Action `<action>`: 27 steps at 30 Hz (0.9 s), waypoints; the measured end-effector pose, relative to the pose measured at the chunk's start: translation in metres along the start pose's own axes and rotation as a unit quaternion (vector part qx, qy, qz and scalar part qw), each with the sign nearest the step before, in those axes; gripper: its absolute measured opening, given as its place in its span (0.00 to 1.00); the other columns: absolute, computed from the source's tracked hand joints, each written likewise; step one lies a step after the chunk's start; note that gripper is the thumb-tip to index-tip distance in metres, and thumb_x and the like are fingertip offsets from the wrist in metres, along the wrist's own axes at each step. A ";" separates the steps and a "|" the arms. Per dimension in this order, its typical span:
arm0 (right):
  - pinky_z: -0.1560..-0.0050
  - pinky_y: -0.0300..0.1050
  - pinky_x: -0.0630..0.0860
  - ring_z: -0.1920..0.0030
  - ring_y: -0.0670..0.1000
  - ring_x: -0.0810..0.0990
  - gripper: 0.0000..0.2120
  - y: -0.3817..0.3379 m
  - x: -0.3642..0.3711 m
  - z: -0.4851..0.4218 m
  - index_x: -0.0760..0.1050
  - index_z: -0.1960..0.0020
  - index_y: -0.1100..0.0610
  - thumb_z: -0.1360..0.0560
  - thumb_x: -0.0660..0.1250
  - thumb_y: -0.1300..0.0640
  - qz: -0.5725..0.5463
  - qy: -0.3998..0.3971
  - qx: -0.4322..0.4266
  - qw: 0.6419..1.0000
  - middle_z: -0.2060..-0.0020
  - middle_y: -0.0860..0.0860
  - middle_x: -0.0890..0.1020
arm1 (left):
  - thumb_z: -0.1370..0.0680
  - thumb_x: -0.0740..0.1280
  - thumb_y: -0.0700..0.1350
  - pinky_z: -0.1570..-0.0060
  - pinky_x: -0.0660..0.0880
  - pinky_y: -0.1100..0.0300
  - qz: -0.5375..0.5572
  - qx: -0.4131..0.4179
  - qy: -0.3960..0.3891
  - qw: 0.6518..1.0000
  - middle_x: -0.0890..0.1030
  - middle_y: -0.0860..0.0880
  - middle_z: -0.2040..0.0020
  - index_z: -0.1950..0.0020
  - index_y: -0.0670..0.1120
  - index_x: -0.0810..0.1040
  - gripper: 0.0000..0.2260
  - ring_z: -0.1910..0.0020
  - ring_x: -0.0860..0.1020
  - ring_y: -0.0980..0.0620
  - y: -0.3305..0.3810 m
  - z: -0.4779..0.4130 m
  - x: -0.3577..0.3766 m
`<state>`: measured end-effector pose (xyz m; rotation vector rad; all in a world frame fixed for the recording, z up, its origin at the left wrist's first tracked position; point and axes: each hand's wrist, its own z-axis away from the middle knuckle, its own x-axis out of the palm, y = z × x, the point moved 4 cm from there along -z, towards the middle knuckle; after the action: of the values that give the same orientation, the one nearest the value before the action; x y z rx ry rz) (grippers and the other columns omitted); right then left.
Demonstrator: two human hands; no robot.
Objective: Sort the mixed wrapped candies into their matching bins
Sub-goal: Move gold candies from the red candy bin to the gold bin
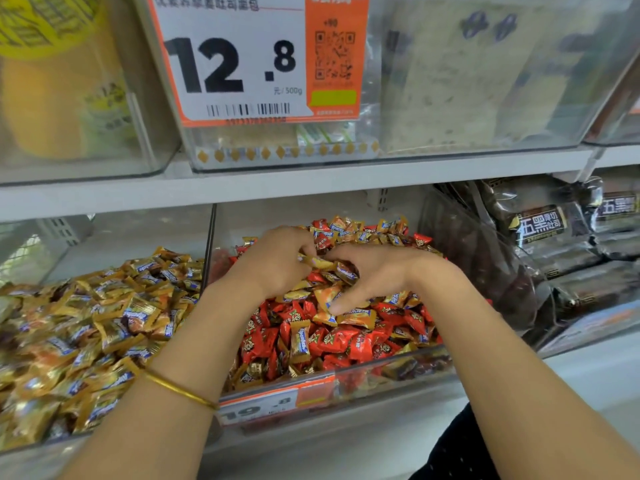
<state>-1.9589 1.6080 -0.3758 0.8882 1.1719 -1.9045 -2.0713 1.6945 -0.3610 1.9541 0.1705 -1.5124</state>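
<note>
Nearest the camera, two bare forearms reach forward, the left one wearing a thin gold bangle (180,389), with a patch of dark dotted cloth (460,452) cut off at the bottom edge. They pass over the clear front wall of the middle bin (398,370), where an orange-and-white price label (263,405) is blurred and partly hidden behind the left wrist. Inside lies a mixed heap: glossy red candies (332,341) with a small printed figure, and gold candies (299,342) with a blue band of lettering too small to read. The left hand (273,261) lies palm down on the heap, its fingers curled forward with the tips buried among wrappers, so whether it holds anything cannot be told. The right hand (381,275) faces it, almost touching, fingers curled round a gold candy (346,271), while its thumb (346,301) stretches down onto an orange-gold wrapper. Left of the clear divider, the left bin (138,237) holds only gold-wrapped sweets (86,334), their nearest part smeared out of focus. To the right, dark packets (540,226) with pale characters sit behind a glossy clear wall. Above runs a grey shelf (311,183) carrying clear upper bins (485,81) with hazy contents, a large price tag (242,60) reading 12.8, and a blurred yellow package (45,81).
</note>
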 end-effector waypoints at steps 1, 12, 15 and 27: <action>0.32 0.44 0.64 0.28 0.50 0.62 0.45 -0.002 0.002 -0.003 0.54 0.24 0.48 0.33 0.74 0.43 0.017 0.008 0.000 1.000 0.26 0.47 0.61 | 0.25 0.68 0.39 0.55 0.65 0.63 0.024 -0.012 0.011 1.000 0.76 0.49 0.49 0.51 0.45 0.78 0.04 0.46 0.74 0.50 -0.001 0.001 -0.004; 0.36 0.44 0.68 0.33 0.52 0.69 0.28 -0.007 0.001 -0.010 0.68 0.31 0.53 0.29 0.72 0.56 0.052 0.105 -0.024 0.993 0.31 0.50 0.70 | 0.23 0.65 0.34 0.64 0.80 0.59 0.439 -0.196 0.009 0.877 0.80 0.40 0.54 0.30 0.39 0.66 0.22 0.59 0.81 0.48 -0.006 0.018 -0.015; 0.37 0.46 0.70 0.36 0.52 0.72 0.24 -0.007 -0.004 -0.009 0.72 0.34 0.52 0.29 0.70 0.62 0.031 0.135 -0.030 0.990 0.33 0.50 0.72 | 0.23 0.66 0.35 0.62 0.81 0.56 0.495 -0.206 0.030 0.844 0.81 0.40 0.51 0.30 0.39 0.66 0.22 0.57 0.82 0.47 -0.007 0.019 -0.015; 0.68 0.45 0.78 0.63 0.54 0.82 0.21 0.013 -0.019 0.008 0.72 0.41 0.57 0.30 0.69 0.71 -0.634 0.174 0.014 0.754 0.59 0.57 0.83 | 0.23 0.65 0.36 0.60 0.81 0.57 0.506 -0.203 0.044 0.837 0.82 0.39 0.51 0.27 0.40 0.61 0.25 0.54 0.83 0.46 -0.003 0.023 -0.021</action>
<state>-1.9401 1.6005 -0.3620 0.4066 2.3699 -2.8271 -2.0986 1.6893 -0.3459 1.3671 -0.4238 -0.6026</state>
